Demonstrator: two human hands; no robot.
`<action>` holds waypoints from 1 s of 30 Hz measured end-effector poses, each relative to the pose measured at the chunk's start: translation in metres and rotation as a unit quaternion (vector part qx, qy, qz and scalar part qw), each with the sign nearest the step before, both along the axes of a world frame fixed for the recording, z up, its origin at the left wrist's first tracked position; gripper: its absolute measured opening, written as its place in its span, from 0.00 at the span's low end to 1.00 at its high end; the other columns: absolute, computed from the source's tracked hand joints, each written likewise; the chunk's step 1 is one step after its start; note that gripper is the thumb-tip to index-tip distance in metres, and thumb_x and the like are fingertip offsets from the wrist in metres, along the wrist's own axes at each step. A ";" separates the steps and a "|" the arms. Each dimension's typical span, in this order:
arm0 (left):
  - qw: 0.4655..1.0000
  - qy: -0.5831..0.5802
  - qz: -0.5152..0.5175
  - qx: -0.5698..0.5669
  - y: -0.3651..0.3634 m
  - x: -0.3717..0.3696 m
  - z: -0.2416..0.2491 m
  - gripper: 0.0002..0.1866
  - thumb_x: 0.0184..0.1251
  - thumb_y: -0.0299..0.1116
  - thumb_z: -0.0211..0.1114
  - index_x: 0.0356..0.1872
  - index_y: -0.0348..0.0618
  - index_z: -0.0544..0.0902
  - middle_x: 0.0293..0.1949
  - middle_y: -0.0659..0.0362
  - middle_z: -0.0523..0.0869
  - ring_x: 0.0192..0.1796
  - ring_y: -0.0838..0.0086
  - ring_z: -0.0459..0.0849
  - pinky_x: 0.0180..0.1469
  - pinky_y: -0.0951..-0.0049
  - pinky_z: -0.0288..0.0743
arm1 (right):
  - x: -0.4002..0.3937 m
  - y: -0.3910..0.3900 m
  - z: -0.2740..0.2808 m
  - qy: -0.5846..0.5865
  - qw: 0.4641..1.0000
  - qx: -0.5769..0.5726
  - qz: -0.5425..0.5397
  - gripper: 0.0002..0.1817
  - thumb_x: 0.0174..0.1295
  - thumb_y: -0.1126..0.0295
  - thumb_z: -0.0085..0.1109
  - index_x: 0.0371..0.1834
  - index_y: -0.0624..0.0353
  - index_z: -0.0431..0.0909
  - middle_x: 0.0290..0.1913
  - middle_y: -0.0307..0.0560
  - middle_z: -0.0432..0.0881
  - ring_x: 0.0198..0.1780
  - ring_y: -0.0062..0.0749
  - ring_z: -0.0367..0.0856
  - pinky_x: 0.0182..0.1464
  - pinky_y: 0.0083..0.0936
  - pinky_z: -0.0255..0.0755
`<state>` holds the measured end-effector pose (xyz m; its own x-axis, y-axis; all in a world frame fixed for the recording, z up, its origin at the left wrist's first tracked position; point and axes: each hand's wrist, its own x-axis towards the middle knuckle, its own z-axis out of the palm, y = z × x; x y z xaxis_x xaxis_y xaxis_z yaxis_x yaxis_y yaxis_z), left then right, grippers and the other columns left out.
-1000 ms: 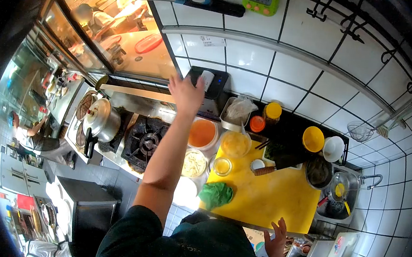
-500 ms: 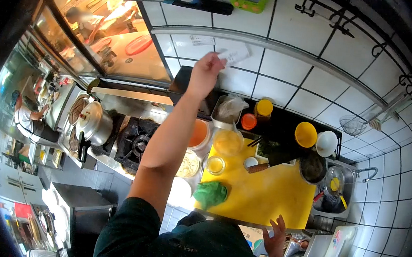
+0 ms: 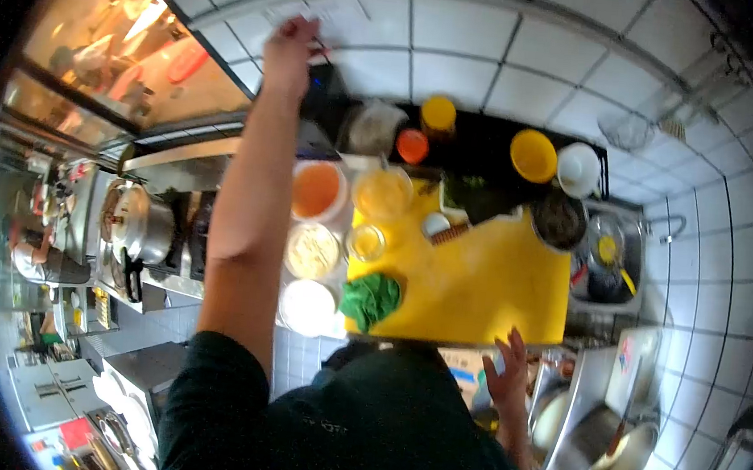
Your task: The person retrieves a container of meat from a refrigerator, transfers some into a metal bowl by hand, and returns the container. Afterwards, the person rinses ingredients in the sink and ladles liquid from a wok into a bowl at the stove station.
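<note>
- As the left arm stretches far, one left hand (image 3: pixel 292 56) at the white tiled wall (image 3: pixel 455 31), just beside a white paper slip (image 3: pixel 346 17); fingers blurred, cannot tell whether they pinch it.
- One right hand (image 3: pixel 508 370), fingers apart, holding nothing, by the near edge of the yellow cutting board (image 3: pixel 497 290).
- One green cloth (image 3: pixel 371 302), crumpled, near left corner of the board.
- One knife (image 3: pixel 450 234), brown handle, toward the board's far side.
- Three round tubs (image 3: pixel 307 308), in a row left of the board.
- One yellow bowl (image 3: pixel 534 156), far right, beside a white bowl (image 3: pixel 578 170).
</note>
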<state>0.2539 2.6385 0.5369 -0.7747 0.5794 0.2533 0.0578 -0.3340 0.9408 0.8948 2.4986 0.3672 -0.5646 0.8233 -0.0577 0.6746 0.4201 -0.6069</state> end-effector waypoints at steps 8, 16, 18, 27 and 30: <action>0.989 -0.071 -0.044 0.121 0.012 0.004 0.018 0.16 0.73 0.26 0.66 0.55 0.27 0.77 0.41 0.53 0.84 0.44 0.66 0.86 0.53 0.63 0.88 | -0.018 0.002 0.017 -0.032 0.998 -0.049 -0.007 0.23 0.63 0.65 0.72 0.60 0.61 0.81 0.76 0.63 0.64 0.76 0.55 0.66 0.72 0.45 0.68; 0.985 0.148 0.071 -0.055 -0.097 0.113 -0.032 0.14 0.74 0.27 0.63 0.56 0.34 0.78 0.47 0.57 0.85 0.48 0.74 0.84 0.53 0.75 0.79 | -0.043 0.017 -0.001 0.020 0.998 -0.032 0.041 0.23 0.65 0.67 0.68 0.62 0.62 0.79 0.76 0.65 0.63 0.75 0.59 0.67 0.72 0.44 0.68; 0.948 0.263 0.090 -0.153 -0.141 0.146 -0.091 0.16 0.70 0.25 0.64 0.57 0.36 0.78 0.46 0.55 0.86 0.48 0.67 0.85 0.54 0.70 0.79 | -0.054 0.022 0.001 0.019 0.997 -0.063 0.035 0.23 0.65 0.67 0.68 0.63 0.61 0.78 0.76 0.65 0.65 0.74 0.58 0.68 0.72 0.45 0.68; 0.887 0.233 -0.013 -0.398 -0.280 0.271 -0.220 0.28 0.62 0.21 0.67 0.65 0.32 0.72 0.62 0.40 0.76 0.63 0.46 0.78 0.64 0.56 0.76 | -0.153 0.066 -0.093 -0.049 0.988 0.007 0.147 0.24 0.69 0.69 0.56 0.68 0.61 0.74 0.71 0.59 0.72 0.69 0.60 0.71 0.71 0.50 0.66; 0.883 0.247 0.016 -0.399 -0.268 0.279 -0.219 0.35 0.61 0.22 0.69 0.70 0.33 0.66 0.67 0.36 0.70 0.69 0.40 0.71 0.71 0.53 0.69 | -0.200 0.082 -0.117 -0.059 0.966 0.158 0.198 0.26 0.64 0.75 0.55 0.68 0.62 0.73 0.70 0.57 0.72 0.69 0.58 0.69 0.71 0.50 0.63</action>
